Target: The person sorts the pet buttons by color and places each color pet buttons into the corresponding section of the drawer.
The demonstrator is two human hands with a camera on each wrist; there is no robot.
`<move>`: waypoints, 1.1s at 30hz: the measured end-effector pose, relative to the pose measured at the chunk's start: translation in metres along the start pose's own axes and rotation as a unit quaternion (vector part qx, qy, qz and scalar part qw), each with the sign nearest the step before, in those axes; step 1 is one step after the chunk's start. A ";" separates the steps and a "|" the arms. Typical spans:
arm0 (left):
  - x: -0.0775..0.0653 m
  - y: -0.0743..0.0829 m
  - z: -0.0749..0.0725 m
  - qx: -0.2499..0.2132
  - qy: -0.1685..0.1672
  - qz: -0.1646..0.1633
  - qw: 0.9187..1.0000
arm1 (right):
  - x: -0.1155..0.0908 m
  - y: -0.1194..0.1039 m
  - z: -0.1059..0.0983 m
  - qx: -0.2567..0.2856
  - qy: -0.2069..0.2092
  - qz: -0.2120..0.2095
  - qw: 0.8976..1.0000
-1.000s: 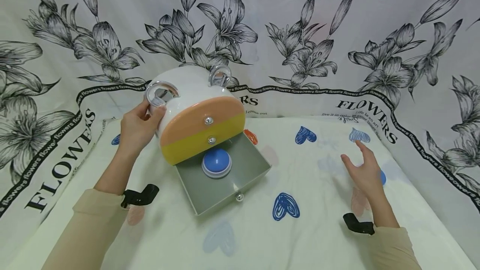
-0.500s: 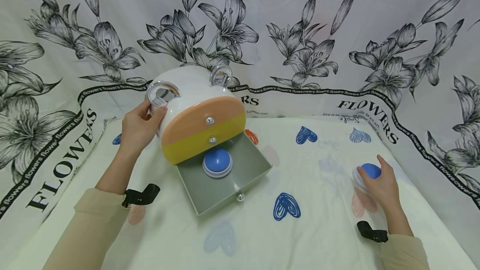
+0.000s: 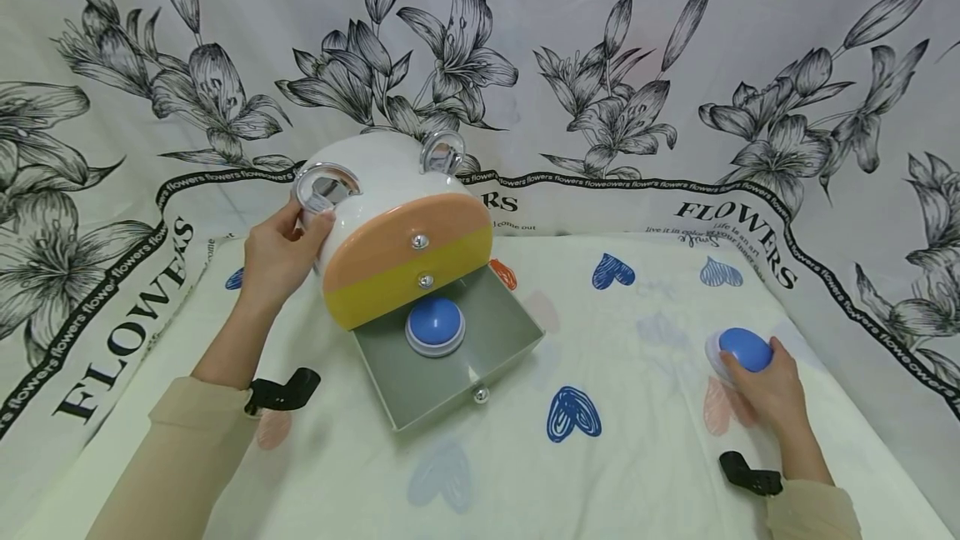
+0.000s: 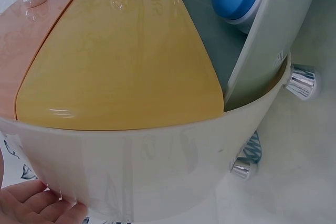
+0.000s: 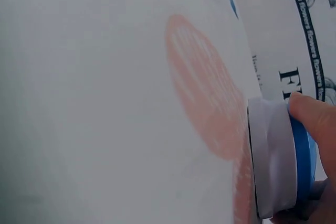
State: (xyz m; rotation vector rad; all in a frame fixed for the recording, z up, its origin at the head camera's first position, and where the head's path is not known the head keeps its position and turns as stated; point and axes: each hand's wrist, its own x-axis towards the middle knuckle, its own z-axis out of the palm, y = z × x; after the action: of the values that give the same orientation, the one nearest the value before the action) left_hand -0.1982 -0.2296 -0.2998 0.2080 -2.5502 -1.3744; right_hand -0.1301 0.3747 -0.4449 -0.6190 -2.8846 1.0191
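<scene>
A small rounded white drawer box (image 3: 375, 161) with chrome rings like ears stands left of centre. Its peach and yellow drawers (image 3: 408, 269) are closed; the grey-green drawer (image 3: 450, 394) is pulled out. Inside that drawer sits a blue-domed push button (image 3: 435, 323) on a white base. My left hand (image 3: 279, 252) holds the box's left side by the chrome ring (image 3: 327, 183); in the left wrist view its fingers (image 4: 44, 203) lie against the white wall. On the right, my right hand (image 3: 776, 386) grips a second blue push button (image 3: 744, 348) by its sides, its white base (image 5: 273, 156) tilted.
A white cloth (image 3: 517, 473) printed with coloured hearts covers the table. Behind and along the sides hangs a flower-printed curtain (image 3: 570, 107). The open drawer's silver knob (image 3: 481, 394) juts toward the front. Black wrist cameras (image 3: 283, 390) sit on both wrists.
My right hand has come down and toward me, from apart beside the second push button to gripping it; the button has tilted slightly. My left hand and the drawer box have stayed put.
</scene>
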 end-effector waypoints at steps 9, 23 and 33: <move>0.000 0.000 0.000 0.001 0.005 0.002 1.000 | -0.002 0.000 -0.001 -0.007 -0.001 0.011 1.000; 0.000 -0.001 0.000 0.007 0.003 -0.002 1.000 | -0.004 -0.031 0.008 0.000 0.026 -0.035 0.999; 0.000 0.001 -0.001 0.001 0.000 -0.001 1.000 | -0.014 -0.085 0.020 -0.003 0.004 -0.108 0.994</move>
State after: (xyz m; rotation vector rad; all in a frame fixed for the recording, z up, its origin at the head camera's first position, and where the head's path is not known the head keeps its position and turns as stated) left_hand -0.1978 -0.2295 -0.2988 0.2102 -2.5531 -1.3715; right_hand -0.1507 0.2970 -0.4073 -0.3018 -2.8690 0.9740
